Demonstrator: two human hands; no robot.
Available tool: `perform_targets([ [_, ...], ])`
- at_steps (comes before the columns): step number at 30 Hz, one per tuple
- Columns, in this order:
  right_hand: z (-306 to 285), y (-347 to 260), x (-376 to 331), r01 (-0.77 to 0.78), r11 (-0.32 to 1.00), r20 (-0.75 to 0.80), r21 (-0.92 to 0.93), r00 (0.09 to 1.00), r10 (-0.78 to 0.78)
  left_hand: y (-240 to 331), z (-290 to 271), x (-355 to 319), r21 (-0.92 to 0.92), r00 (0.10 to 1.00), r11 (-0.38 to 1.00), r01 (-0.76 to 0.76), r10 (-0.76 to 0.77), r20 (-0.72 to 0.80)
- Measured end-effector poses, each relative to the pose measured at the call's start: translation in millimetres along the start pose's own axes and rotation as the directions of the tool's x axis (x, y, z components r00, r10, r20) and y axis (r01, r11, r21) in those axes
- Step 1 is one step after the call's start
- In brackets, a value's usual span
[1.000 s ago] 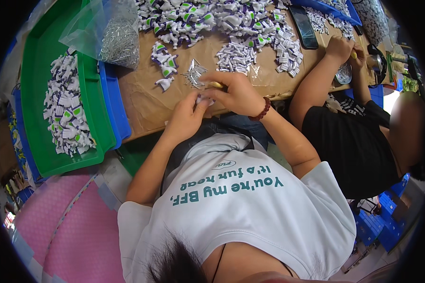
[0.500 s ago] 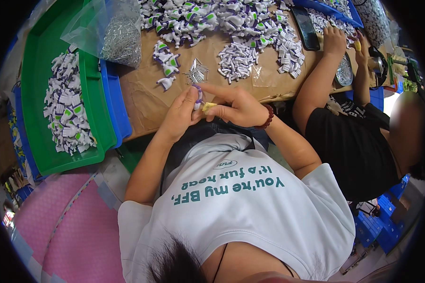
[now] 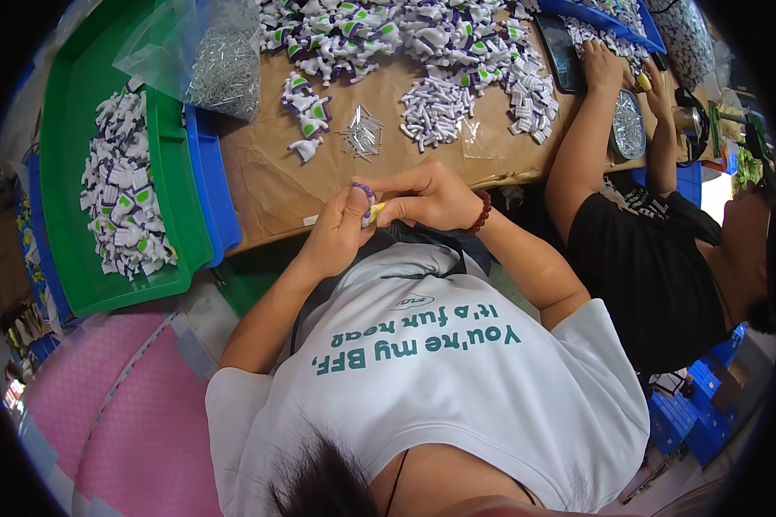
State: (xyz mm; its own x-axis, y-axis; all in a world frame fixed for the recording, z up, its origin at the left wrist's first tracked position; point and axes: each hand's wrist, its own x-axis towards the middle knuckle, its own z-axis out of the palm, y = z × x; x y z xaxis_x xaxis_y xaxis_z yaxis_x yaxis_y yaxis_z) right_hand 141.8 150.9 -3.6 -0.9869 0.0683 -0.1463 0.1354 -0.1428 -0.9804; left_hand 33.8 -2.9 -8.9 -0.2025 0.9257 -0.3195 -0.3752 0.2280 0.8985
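1. A green tray sits at the far left, holding a heap of white toy parts with green and purple marks; a blue tray edge runs along its right side.
2. A clear plastic bag of small metal pins lies across the top of the trays, and a loose bundle of pins rests on the brown paper-covered table.
3. More white, green and purple toy figure parts are spread along the table's far side, well apart from the hands.
4. The left hand and right hand meet at the table's near edge, just above the person's chest – nothing stands between them and the camera.
5. Both grips are clamped on one small toy piece – purple on top, yellowish below, mostly hidden by fingers.
6. A beaded bracelet circles the right wrist.
7. At right, a co-worker in a black shirt reaches to the table beside a dark phone.
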Motion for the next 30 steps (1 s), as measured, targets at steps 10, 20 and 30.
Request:
perform_targets([
  [10,-3.6,-7.7,20.4,-0.140,0.970,0.026,0.198,0.990,0.138,-20.5,-11.9,9.3,-0.617,0.988,0.780,0.105,-0.150,-0.021],
  [20,-42.5,12.6,12.6,-0.131,0.991,-0.309,-0.012,0.943,0.121,12.7,-36.0,-13.8,-0.240,0.946,0.969,-0.055,-0.026,-0.323],
  [30,-63.2,37.6,11.9,-0.077,0.609,-0.360,-0.790,0.861,-0.358,106.7,-87.6,-67.1,0.878,0.184,0.094,0.470,0.962,-0.202],
])
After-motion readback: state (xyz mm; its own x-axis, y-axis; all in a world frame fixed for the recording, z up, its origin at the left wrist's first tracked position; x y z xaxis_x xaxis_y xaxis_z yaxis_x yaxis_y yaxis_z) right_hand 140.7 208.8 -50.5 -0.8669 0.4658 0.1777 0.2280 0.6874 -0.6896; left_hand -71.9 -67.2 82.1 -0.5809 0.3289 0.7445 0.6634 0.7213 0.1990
